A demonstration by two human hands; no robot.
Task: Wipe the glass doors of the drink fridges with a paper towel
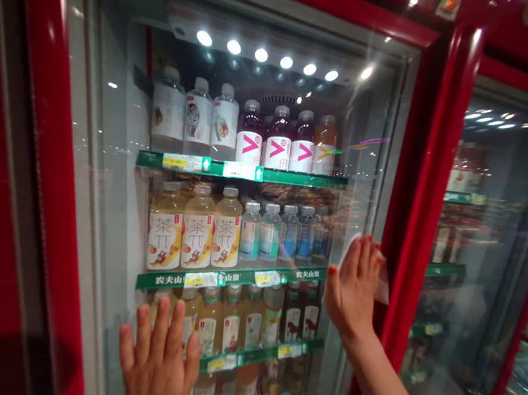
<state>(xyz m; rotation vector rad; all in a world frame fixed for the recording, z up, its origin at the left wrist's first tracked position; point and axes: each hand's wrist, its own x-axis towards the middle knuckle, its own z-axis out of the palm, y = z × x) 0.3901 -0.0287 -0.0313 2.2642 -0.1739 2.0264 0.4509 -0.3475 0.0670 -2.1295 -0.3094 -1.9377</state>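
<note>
A glass door [352,215] of a red-framed drinks cooler fills the middle of the head view. My right hand [359,281] is at the door's right side, its fingers laid over a white tissue [382,285] that it holds against the glass. Part of the tissue is hidden behind the fingers. At the lower left, my left hand [160,352] is open with its fingers spread, at or just in front of the pane; whether it touches cannot be told. No object shows in it. Behind the glass are tea bottles [198,235] and purple-drink bottles [279,142].
Green-edged shelves [305,179] hold several rows of bottles inside the cooler. The red door frame [435,172] stands at the right, with a second cooler [488,259] beyond it. Another red frame post [59,179] is at the left. Lights reflect on the glass.
</note>
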